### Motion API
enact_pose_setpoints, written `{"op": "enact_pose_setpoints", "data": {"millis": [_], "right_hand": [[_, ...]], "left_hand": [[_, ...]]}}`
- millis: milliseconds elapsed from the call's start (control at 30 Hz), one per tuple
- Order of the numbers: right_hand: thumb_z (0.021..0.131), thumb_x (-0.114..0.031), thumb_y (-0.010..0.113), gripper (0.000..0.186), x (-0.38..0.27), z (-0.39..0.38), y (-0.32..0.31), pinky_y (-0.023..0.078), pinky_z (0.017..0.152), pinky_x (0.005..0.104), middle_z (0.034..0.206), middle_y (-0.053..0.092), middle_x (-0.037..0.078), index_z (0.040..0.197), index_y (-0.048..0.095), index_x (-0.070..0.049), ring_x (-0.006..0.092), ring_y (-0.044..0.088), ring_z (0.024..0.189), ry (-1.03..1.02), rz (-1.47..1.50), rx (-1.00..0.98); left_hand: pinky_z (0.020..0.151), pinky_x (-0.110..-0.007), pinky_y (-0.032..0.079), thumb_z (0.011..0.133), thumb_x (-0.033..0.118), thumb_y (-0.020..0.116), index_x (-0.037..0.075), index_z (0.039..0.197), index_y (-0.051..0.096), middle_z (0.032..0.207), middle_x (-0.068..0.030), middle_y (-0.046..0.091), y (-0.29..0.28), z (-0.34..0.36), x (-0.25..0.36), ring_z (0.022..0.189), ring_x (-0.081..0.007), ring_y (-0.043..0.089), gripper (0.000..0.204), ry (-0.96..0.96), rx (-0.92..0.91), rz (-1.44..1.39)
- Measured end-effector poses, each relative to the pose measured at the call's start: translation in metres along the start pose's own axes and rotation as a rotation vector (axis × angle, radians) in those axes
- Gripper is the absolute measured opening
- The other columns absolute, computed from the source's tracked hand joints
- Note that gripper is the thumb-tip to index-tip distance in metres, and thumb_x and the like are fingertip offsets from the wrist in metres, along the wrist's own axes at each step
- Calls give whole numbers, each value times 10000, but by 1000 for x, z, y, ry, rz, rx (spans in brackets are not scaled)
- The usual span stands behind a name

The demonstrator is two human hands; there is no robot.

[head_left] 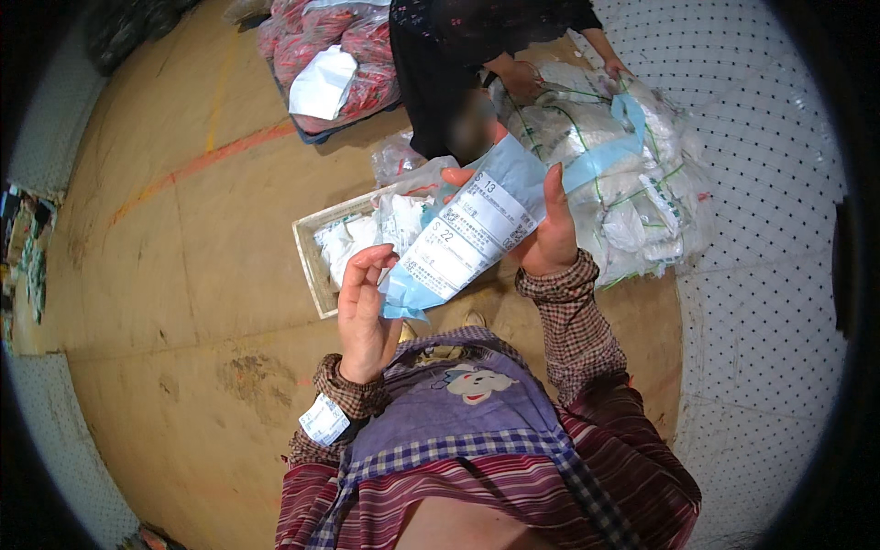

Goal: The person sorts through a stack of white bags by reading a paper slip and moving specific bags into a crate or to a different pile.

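Observation:
A pale blue backing strip with white printed labels (470,229) slants between my two hands. My right hand (550,234) grips its upper part, thumb raised at the near side and fingers passing behind it. At the lower end my left hand (360,321) has curled fingers at the strip's edge; part of its grip is hidden. More of the blue strip (600,158) trails away to the right over a wrapped bundle. A white label (324,420) is stuck on my left sleeve.
A white crate (316,275) holding white packets stands ahead on the brown floor. The clear-wrapped bundle (610,197) with green straps lies right, where a co-worker's hands (522,81) reach. Red bagged goods (321,32) sit on a dark pallet. White dotted sheeting (761,275) covers the right.

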State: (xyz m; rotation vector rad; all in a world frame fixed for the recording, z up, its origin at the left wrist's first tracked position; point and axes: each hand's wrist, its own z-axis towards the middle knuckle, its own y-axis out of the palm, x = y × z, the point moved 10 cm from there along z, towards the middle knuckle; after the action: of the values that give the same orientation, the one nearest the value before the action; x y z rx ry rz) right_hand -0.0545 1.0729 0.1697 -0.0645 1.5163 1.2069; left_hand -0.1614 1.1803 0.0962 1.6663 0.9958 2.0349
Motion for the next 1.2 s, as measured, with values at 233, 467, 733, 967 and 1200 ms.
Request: {"op": "enact_pose_setpoints", "data": {"millis": [233, 467, 733, 967, 1200], "right_hand": [[815, -580, 339, 752, -44, -31, -20, 421, 862, 362, 1130, 484, 240, 1338, 153, -74, 270, 526, 1010, -85, -76, 17], [828, -557, 332, 727, -98, -82, -67, 423, 858, 393, 1122, 484, 248, 1334, 157, -63, 298, 526, 1006, -161, -24, 41], [837, -548, 311, 718, -158, -156, -154, 416, 864, 387, 1119, 488, 243, 1336, 142, -60, 301, 518, 1015, -179, -218, 165], [887, -246, 429, 409, -96, -275, -245, 313, 951, 328, 1230, 439, 82, 1248, 373, -62, 179, 412, 1115, 155, -764, 131], [864, -442, 421, 542, 54, -430, -250, 319, 919, 271, 1165, 439, 79, 1223, 370, -39, 179, 397, 1082, 828, -257, 331]], "left_hand": [[861, -267, 354, 768, 196, 618, 3, 1128, 414, 1060, -48, 460, 51, 6, -28, 995, -122, 430, 456, -85, -173, -39], [844, -268, 365, 744, 145, 637, -6, 1114, 423, 1046, -66, 507, 111, 10, -87, 956, -143, 480, 453, -144, -312, 40], [891, -288, 333, 784, 157, 587, 14, 1180, 387, 1100, -73, 477, 168, 6, -175, 1012, -158, 448, 466, -229, -354, 267], [938, -306, 318, 884, 261, 445, 5, 1207, 415, 1211, -144, 450, 32, -95, -255, 1134, -222, 404, 413, -755, -653, 1148], [976, -309, 270, 883, 312, 439, 21, 1250, 363, 1257, -122, 398, 68, -192, -285, 1173, -213, 353, 474, -1254, -678, 935]]}}
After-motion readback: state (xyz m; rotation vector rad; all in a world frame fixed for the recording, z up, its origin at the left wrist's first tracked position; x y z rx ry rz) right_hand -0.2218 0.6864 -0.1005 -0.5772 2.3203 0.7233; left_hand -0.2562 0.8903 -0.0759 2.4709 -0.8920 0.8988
